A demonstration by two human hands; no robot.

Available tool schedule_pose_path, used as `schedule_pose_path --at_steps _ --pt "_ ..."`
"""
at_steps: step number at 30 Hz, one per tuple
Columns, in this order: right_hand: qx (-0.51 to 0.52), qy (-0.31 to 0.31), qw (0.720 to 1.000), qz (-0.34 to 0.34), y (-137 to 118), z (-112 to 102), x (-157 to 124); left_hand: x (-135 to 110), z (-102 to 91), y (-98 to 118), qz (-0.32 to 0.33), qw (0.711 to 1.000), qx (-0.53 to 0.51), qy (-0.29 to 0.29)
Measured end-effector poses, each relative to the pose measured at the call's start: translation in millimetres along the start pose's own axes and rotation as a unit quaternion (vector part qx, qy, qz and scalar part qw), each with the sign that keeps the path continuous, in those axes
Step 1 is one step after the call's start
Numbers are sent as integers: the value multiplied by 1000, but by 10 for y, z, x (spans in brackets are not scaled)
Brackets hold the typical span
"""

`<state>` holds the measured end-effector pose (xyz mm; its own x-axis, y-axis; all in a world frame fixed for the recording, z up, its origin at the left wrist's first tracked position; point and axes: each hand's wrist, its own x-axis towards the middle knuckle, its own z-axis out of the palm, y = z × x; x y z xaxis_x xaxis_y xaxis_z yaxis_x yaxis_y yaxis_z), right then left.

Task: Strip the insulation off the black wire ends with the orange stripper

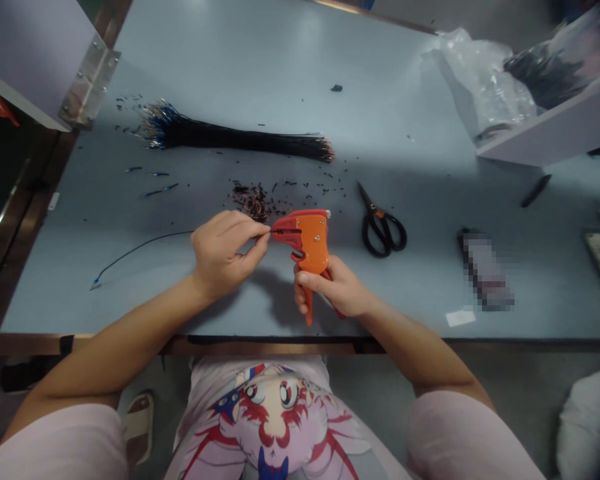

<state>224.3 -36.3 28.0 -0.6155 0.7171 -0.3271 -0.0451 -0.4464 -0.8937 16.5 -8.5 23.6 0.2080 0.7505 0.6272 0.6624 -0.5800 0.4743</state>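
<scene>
Head view: orange wire stripper [307,243], gripped upright in the right hand [333,288], jaws turned toward the left hand [227,257], which pinches a thin black wire [145,248] into them. Black-handled scissors [379,213] lie right of the hands; wire bundle [235,137] ahead.

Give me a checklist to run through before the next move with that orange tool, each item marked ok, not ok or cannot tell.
Orange plastic wire stripper gripped in the right hand: ok.
Thin black wire pinched in the left hand: ok.
Wire end seated in the stripper's jaws: cannot tell.
Black-handled metal scissors lying apart from both hands: ok.
Small heap of black wire scraps not touching the stripper: ok.
</scene>
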Motion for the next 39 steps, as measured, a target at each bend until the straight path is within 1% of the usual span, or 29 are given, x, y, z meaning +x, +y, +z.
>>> schedule_pose_path --at_steps 3,9,14,19,23,25,28,29,32,35,39 --pt "2 4 1000 8 9 3 -3 1 -8 8 -8 1000 14 -14" --pt "-7 4 1000 4 6 6 -23 6 -32 37 25 999 23 0" --pt "3 5 1000 11 19 -8 -34 26 -44 57 36 999 34 7" --pt "5 27 1000 1 46 -3 -16 31 -23 47 33 999 33 8" --pt "31 26 999 8 30 -38 11 46 -35 21 19 999 26 0" --pt "60 57 997 -4 -16 -98 12 70 -63 -1 11 1000 26 11" --pt "108 125 985 -40 -107 -206 -1 111 -105 -39 -7 999 21 50" --pt "115 134 983 -44 -131 -233 -6 121 -112 -51 -13 998 16 58" --pt "108 123 986 -20 -150 -256 -14 124 -102 -73 -14 998 3 60" --pt "104 91 990 21 -110 -219 -9 103 -70 -80 -2 998 1 57" --pt "100 40 993 44 -61 -170 -3 78 -46 -80 12 998 12 53"
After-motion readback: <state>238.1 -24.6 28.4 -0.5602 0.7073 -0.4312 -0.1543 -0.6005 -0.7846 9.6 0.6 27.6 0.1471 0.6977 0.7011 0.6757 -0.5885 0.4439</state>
